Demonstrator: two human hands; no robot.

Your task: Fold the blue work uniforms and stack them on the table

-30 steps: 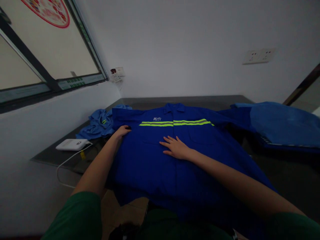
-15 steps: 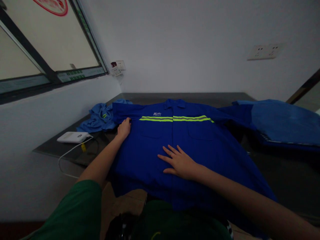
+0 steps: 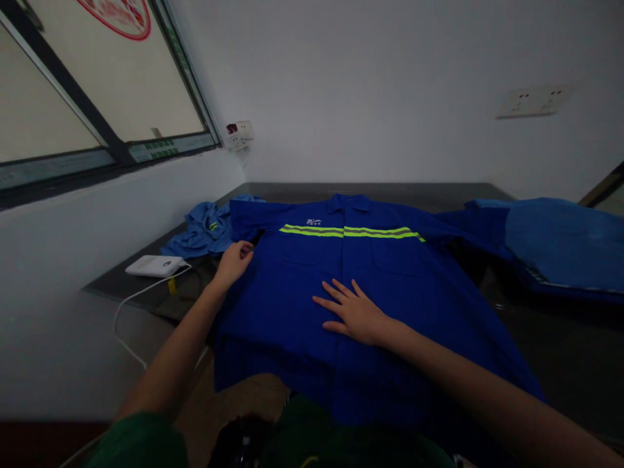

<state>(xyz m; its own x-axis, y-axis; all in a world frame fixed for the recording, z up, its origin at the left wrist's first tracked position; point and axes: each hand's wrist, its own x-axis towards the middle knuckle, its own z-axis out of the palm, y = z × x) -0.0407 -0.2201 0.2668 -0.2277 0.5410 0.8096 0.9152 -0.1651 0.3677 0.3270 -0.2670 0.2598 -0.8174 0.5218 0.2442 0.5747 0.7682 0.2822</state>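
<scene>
A dark blue work shirt with a yellow-green and grey reflective stripe across the chest lies spread out, collar away from me, its lower edge hanging over the table's front. My right hand rests flat on the shirt's middle near the front placket, fingers spread. At the shirt's left side, just below the sleeve, is my left hand, its fingers curled together; whether cloth is between them is hidden.
On the dark table, crumpled lighter blue clothing lies at the left, near a white device with a cable. Folded blue garments are stacked at the right. A wall and window stand behind.
My left hand has drawn slightly down the shirt's side and its fingers have curled in. My right hand stays flat on the shirt. The whole view has shifted a little.
</scene>
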